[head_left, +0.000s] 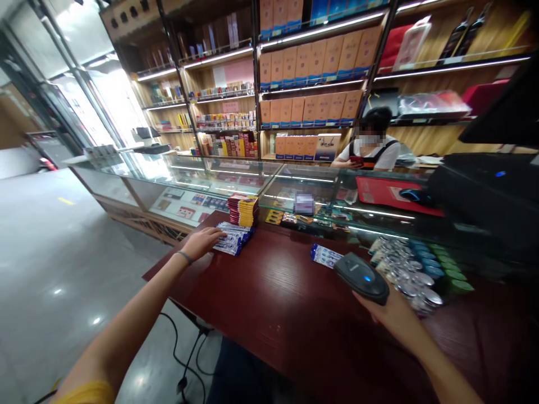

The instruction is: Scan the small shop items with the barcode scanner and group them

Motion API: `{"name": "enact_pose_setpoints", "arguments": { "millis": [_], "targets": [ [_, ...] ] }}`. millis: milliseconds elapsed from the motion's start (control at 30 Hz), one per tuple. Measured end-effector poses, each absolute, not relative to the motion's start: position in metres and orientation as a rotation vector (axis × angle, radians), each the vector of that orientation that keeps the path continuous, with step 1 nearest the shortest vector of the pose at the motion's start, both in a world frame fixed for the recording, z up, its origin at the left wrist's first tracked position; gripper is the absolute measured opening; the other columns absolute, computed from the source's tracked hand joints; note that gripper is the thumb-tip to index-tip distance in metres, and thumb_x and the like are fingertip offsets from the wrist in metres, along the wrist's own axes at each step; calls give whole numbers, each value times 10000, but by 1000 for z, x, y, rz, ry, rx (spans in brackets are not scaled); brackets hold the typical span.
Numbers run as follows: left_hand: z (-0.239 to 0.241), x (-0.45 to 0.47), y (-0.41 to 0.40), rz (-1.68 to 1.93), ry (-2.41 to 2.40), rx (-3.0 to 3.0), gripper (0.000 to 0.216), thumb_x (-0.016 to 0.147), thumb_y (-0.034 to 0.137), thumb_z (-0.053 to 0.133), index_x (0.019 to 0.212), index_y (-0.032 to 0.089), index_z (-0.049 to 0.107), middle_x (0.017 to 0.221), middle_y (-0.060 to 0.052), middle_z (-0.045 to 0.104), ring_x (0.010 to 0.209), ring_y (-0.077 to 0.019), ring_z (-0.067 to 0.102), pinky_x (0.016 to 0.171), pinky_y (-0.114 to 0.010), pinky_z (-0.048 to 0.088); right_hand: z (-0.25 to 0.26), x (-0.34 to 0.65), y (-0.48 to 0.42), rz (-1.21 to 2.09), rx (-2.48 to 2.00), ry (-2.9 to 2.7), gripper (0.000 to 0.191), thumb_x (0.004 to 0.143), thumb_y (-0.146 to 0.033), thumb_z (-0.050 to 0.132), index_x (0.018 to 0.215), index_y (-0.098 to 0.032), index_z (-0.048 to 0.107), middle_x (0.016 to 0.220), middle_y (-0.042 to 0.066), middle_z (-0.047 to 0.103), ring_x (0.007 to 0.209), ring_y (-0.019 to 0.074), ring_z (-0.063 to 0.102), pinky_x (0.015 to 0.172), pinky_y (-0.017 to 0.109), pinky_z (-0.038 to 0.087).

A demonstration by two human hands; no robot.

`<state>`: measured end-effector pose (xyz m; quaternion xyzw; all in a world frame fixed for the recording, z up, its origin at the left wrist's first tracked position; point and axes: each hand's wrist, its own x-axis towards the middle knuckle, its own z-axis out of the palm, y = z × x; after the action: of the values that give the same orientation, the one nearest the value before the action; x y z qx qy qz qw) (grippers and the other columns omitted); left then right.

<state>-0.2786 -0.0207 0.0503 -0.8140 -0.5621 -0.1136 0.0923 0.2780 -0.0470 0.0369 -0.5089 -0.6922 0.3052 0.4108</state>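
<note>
My left hand point(204, 241) reaches to the far left part of the dark red table, its fingers stretched out over a pile of blue-and-white packets point(232, 242) and touching them. Just behind that pile stands a tall stack of red-and-yellow packets point(243, 211). On the right, a black barcode scanner point(361, 278) with a lit blue light is gripped in my right hand point(389, 308). The scanner's head points at a separate blue-and-white packet point(325, 256) lying flat, partly covered by the scanner in this view.
Rows of silver-lidded cans or cups point(406, 272), with blue and green ones beside them, stand right of the scanner. A glass display counter point(269, 182) borders the table's far side. Behind it a person point(373, 146) holds a phone. Black cables point(185, 359) hang below the table.
</note>
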Motion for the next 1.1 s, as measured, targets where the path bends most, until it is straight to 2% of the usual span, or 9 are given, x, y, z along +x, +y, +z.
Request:
{"name": "enact_pose_setpoints", "arguments": {
  "millis": [100, 267, 633, 833, 967, 1100],
  "targets": [
    [46, -281, -18, -276, -1633, -2466, 344, 1007, 268, 464, 1286, 285, 664, 1261, -71, 688, 1136, -209, 651, 978, -312, 514, 35, 277, -48, 743, -1301, -1731, 490, 774, -406, 716, 1220, -224, 626, 839, 68, 754, 791, 287, 729, 579, 326, 546],
    [36, -281, -11, -244, -1633, -2469, 341, 1004, 252, 474, 1291, 279, 657, 1253, -74, 683, 1162, -219, 637, 1018, -335, 500, 35, 276, -48, 725, -1337, -1730, 493, 762, -416, 708, 1208, -222, 628, 846, 72, 755, 812, 294, 732, 594, 331, 544],
    [32, -281, -14, -212, -1683, -2450, 394, 998, 199, 450, 1341, 267, 630, 1305, -105, 641, 1157, -230, 628, 958, -346, 535, 34, 275, -49, 742, -1358, -1688, 504, 746, -448, 715, 1180, -209, 624, 842, 65, 751, 799, 286, 728, 575, 322, 532],
    [36, -261, -14, -285, -1658, -2390, 375, 1006, 280, 474, 1350, 262, 622, 1309, -107, 640, 1156, -250, 629, 977, -398, 543, 41, 275, -52, 791, -1318, -1683, 380, 790, -410, 718, 1110, -220, 640, 620, -10, 663, 557, 207, 645, 504, 283, 479],
    [39, -228, -7, -426, -1557, -2385, 406, 1013, 348, 478, 1396, 272, 588, 1399, -108, 592, 1303, -272, 547, 1109, -467, 466, 48, 276, -55, 848, -1319, -1666, 363, 832, -408, 687, 1126, -216, 594, 528, -68, 575, 407, 149, 498, 464, 276, 444],
    [38, -186, 3, -502, -1472, -2433, 479, 1012, 385, 483, 1468, 246, 523, 1526, -124, 491, 1437, -302, 420, 1190, -516, 373, 53, 280, -56, 892, -1323, -1631, 336, 828, -430, 688, 1063, -213, 586, 528, -66, 566, 398, 136, 467, 438, 271, 427]
  ]
}}
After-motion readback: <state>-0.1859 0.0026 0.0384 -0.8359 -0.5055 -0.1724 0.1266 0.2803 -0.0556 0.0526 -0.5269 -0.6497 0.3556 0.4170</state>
